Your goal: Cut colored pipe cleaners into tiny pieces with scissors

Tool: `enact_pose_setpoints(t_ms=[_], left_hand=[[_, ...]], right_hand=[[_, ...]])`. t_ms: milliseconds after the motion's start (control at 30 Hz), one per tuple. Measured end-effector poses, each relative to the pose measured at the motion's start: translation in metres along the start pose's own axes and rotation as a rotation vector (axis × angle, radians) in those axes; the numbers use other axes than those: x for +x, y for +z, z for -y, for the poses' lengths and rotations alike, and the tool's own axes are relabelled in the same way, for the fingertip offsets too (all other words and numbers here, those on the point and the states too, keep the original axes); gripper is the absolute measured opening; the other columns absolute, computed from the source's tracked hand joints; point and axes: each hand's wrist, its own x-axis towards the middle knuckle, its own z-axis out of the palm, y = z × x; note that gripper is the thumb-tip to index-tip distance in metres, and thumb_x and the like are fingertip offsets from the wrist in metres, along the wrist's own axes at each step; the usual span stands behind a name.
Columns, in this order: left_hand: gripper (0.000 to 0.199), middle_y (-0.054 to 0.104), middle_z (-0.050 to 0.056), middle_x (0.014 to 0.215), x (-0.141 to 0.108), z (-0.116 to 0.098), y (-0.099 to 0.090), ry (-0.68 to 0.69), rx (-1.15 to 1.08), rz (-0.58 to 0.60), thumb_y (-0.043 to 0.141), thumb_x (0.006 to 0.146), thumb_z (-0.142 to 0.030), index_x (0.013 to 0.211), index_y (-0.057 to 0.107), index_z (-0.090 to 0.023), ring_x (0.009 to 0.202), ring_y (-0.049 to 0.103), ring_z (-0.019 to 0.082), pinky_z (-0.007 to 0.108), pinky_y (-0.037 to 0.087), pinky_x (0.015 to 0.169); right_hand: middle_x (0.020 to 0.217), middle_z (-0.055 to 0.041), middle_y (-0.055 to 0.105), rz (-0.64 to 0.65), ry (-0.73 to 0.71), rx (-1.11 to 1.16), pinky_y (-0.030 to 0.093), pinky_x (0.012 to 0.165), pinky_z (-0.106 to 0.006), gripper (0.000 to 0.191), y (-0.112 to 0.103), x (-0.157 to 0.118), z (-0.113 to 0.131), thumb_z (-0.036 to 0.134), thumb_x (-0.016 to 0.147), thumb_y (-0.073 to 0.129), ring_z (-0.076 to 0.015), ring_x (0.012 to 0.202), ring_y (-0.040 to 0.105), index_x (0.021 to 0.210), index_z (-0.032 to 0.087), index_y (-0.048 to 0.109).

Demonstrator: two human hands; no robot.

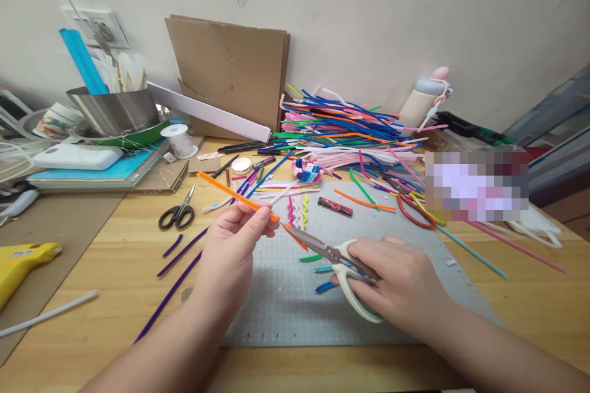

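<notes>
Between the thumb and fingers of my left hand [239,233] is an orange pipe cleaner [225,189], slanting up to the left. My right hand [396,276] grips white-handled scissors [327,250], their blades pointing left at the pipe cleaner's lower end, close to my left fingertips. An orange piece [297,239] shows beside the blades; whether it is still joined cannot be told. Under the scissors, a green piece [311,257], a light blue piece [323,269] and a dark blue piece [326,287] lie on the grey cutting mat [276,319], partly hidden by my right hand.
Behind the mat rises a heap of coloured pipe cleaners [345,129]. Black scissors [177,215] and purple pipe cleaners [177,285] lie left of it. A yellow glue gun [27,264] sits far left. Cardboard [230,73] leans on the wall; a bottle [419,101] stands back right.
</notes>
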Motion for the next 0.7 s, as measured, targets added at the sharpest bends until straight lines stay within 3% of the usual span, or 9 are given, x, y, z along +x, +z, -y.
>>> enact_pose_setpoints(t_ms=[367,567,700], left_hand=[[0.014,0.067,-0.002,0.064,0.0015,0.0,0.0015,-0.071,-0.006,-0.01,0.078,0.069,-0.031,0.074,0.072,-0.019,0.06,0.058,0.009,0.019,0.045,0.062],[0.016,0.067,-0.001,0.065,-0.0009,0.0004,0.0,-0.033,0.053,-0.022,0.077,0.07,-0.033,0.073,0.071,-0.018,0.063,0.059,0.009,0.02,0.046,0.064],[0.017,0.068,-0.001,0.067,-0.0002,0.0017,-0.0019,-0.024,0.083,-0.017,0.077,0.07,-0.034,0.074,0.071,-0.019,0.064,0.059,0.01,0.021,0.046,0.065]], right_hand=[[0.056,0.0049,0.051,0.007,0.002,0.002,0.025,0.055,-0.027,0.028,0.0005,0.0016,-0.0002,0.037,0.087,0.057,-0.0111,0.051,0.041,0.066,0.021,0.048],[0.053,0.0047,0.05,-0.098,0.104,-0.031,0.026,0.053,-0.027,0.028,-0.0015,0.0021,-0.0022,0.044,0.085,0.059,-0.0122,0.05,0.042,0.071,0.02,0.055],[0.06,0.0032,0.056,-0.088,0.07,-0.04,0.028,0.056,-0.027,0.022,-0.0034,0.0036,-0.0017,0.04,0.081,0.062,-0.0137,0.055,0.045,0.075,0.02,0.055]])
